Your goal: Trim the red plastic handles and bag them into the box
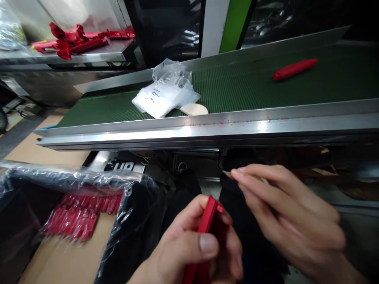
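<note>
In the lower middle, my left hand (180, 244) is closed around a red plastic part (207, 215), with the thumb pressed on its near face. The lower end of the part runs out of the frame. To the right, my right hand (290, 213) pinches a small pointed blade (226, 173) between thumb and fingers. Its tip points left, above and apart from the red part; most of it is hidden in the fingers. Beyond both hands, another long red part (295, 70) lies on the green conveyor belt (233, 88).
A clear plastic bag with a white packet (156, 98) and a beige rounded piece (194, 109) rest by the belt's metal rim (237, 123). At lower left, a plastic-lined box (68, 260) holds several wrapped red parts (71, 221). More red parts (71, 41) lie on a metal table.
</note>
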A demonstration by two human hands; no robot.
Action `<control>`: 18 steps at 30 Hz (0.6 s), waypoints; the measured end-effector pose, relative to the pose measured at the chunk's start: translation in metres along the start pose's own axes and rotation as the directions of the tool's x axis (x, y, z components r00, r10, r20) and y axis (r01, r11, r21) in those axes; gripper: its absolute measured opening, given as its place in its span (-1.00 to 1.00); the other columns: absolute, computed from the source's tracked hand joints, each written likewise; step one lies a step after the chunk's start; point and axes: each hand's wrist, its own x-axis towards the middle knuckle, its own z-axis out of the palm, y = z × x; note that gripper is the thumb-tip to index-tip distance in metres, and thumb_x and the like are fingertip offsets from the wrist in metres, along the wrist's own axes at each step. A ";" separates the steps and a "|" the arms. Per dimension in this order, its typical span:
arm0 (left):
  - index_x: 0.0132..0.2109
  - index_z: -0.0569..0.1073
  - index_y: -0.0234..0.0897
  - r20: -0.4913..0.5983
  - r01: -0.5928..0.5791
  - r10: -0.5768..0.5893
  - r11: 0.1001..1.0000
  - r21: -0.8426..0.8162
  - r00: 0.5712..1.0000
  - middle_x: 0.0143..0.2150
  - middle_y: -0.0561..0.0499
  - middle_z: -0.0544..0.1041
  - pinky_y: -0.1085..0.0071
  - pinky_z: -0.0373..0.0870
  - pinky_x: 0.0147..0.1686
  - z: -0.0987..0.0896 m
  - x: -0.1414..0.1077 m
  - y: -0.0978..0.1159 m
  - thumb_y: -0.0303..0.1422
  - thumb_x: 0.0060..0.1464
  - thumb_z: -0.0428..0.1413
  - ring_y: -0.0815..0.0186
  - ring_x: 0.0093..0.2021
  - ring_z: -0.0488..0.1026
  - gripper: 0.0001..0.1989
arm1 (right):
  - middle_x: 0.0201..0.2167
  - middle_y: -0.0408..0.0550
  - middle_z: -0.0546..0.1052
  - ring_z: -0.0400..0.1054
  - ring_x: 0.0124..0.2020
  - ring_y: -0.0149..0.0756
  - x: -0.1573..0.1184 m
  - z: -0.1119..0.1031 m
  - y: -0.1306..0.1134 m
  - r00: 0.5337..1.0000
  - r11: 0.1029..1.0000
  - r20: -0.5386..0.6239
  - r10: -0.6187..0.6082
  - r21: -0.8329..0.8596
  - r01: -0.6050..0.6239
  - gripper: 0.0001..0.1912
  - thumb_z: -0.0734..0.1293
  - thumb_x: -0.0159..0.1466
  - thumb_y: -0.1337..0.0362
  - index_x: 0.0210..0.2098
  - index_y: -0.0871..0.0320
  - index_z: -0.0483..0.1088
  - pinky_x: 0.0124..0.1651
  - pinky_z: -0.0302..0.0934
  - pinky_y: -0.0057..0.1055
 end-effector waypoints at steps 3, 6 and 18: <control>-0.03 0.34 -0.27 -0.088 -0.025 0.024 1.000 -0.010 0.996 -0.32 -0.08 0.49 0.69 0.26 -0.64 0.004 -0.001 -0.002 -0.30 0.27 -0.07 0.54 -0.61 0.34 -0.78 | -0.06 0.03 0.46 0.38 -0.09 -0.32 0.001 -0.003 0.001 0.998 1.000 0.058 -0.002 0.020 0.001 -0.59 0.29 0.23 0.59 0.04 0.22 0.43 -0.07 0.30 -0.37; -0.02 0.35 -0.29 -0.197 -0.049 0.050 0.999 0.010 0.979 -0.35 -0.13 0.52 0.65 0.27 -0.71 0.008 -0.001 -0.003 -0.27 0.32 -0.22 0.47 -0.64 0.39 -0.68 | -0.10 0.03 0.45 0.35 -0.06 -0.30 0.000 -0.003 -0.001 0.989 0.995 0.121 -0.082 0.064 0.074 -0.62 0.29 0.24 0.58 0.02 0.24 0.43 -0.06 0.29 -0.37; -0.06 0.32 -0.32 -0.232 -0.014 0.005 0.999 -0.036 0.973 -0.39 -0.14 0.54 0.67 0.29 -0.68 0.012 0.001 -0.005 -0.22 0.31 -0.18 0.46 -0.62 0.42 -0.70 | -0.18 0.02 0.50 0.36 -0.16 -0.23 0.003 0.002 -0.006 0.990 0.995 0.105 -0.099 -0.021 0.101 -0.69 0.27 0.27 0.54 -0.07 0.16 0.49 -0.21 0.26 -0.31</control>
